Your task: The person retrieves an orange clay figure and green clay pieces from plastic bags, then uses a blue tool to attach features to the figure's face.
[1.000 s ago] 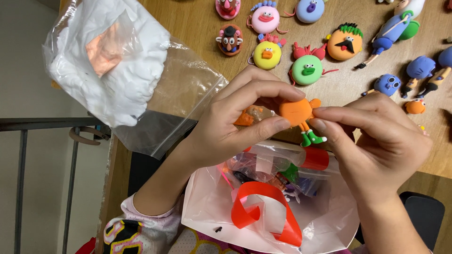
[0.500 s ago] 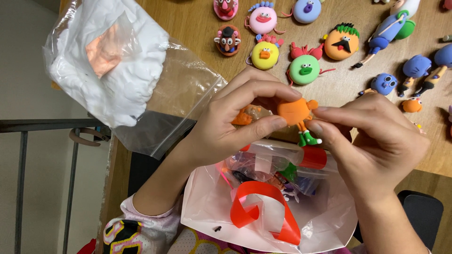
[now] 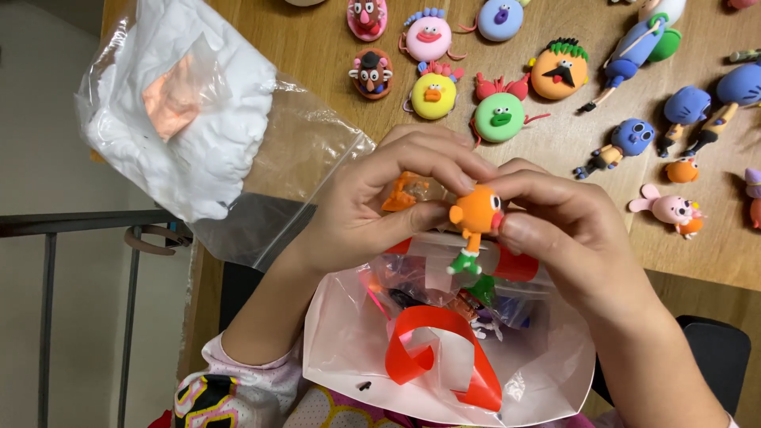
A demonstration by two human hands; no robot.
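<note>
Hands meet over the near edge of the wooden surface (image 3: pixel 317 47). Left hand (image 3: pixel 372 202) and right hand (image 3: pixel 571 230) share one narrow grip on a small orange clay figure (image 3: pixel 476 212): left thumb and fingertips pinch its round head from one side, right thumb and forefinger press it from the other. Figure hangs upright in the grip, thin orange body and green feet pointing down, clear of the surface. A second orange clay bit (image 3: pixel 403 192) sits tucked in the left palm, just behind the grip. Directly below the grip, an open white plastic bag (image 3: pixel 349 341) with a red handle loop (image 3: pixel 432 349), holding assorted coloured pieces. Left of the grip, a clear zip bag (image 3: pixel 293 166) with a large lump of white clay (image 3: pixel 198 111), a pale orange patch on it. Beyond the grip, well apart, finished clay figures lie in rows: yellow round face (image 3: pixel 434 95), green round face (image 3: pixel 499 116), orange face with green hair (image 3: pixel 560 73), blue figures (image 3: pixel 630 139), pink rabbit-like figure (image 3: pixel 670 208).
</note>
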